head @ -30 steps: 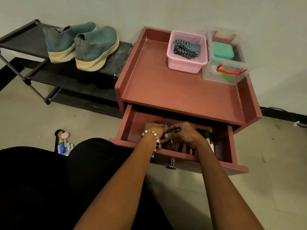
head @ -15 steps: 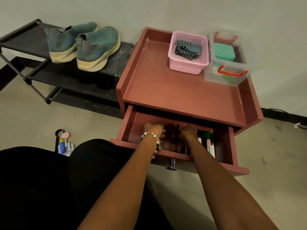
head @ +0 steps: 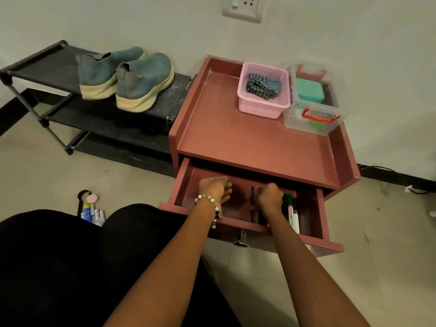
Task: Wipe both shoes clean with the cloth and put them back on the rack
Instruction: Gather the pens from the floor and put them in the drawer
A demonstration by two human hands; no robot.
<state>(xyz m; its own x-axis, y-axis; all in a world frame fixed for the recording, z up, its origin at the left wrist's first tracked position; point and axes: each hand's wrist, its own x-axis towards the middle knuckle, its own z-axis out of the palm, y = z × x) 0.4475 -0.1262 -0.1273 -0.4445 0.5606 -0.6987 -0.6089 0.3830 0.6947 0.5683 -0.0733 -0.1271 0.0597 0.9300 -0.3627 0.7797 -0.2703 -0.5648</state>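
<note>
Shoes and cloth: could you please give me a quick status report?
Both hands in open drawer, left hand loose, right hand among markers. Shoes untouched on rack. Cloth in pink basket.

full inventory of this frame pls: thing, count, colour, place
shoes: 2, teal with cream soles, top shelf of rack
rack: 1, black, left by the wall
cabinet: 1, reddish-brown, drawer open
basket: 1, pink, on cabinet top
cloth: 1, dark checked, in basket
clear box: 1, red handles, right of basket, green items inside
markers: several, in drawer, right side
small bottles: a few, on floor
wall socket: 1, white
cable: black, floor at right
left hand: in drawer, bead bracelet on wrist
right hand: in drawer, on the pens
</note>
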